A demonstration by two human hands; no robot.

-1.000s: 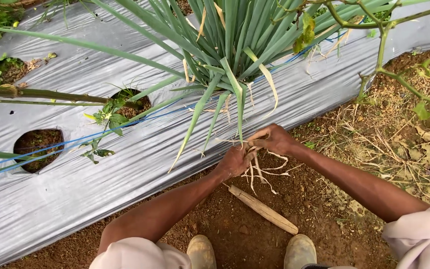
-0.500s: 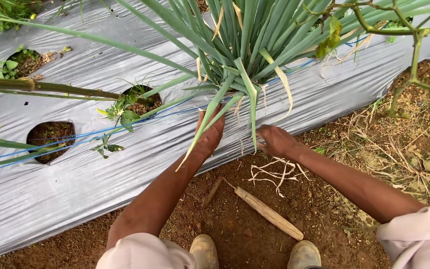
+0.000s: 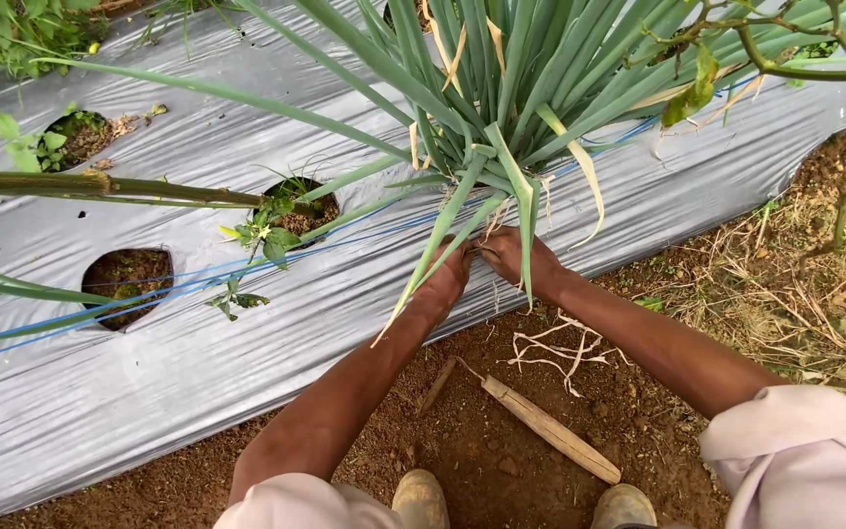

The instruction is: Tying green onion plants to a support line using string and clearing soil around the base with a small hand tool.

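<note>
While hands (image 3: 487, 263) grip, leaves (image 3: 501, 88) fan upward.

Both arms stretch forward and converge, sleeves pushed up near the elbows. The left hand (image 3: 446, 277) and right hand (image 3: 511, 255) sit close together, backs upward, fingers curled downward out of view, wrists nearly straight.

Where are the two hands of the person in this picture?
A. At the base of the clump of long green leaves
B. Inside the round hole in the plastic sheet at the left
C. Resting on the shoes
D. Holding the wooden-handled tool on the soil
A: the left hand and right hand both reach in under the clump of long green leaves, while the wooden-handled tool lies untouched on the soil.
</note>
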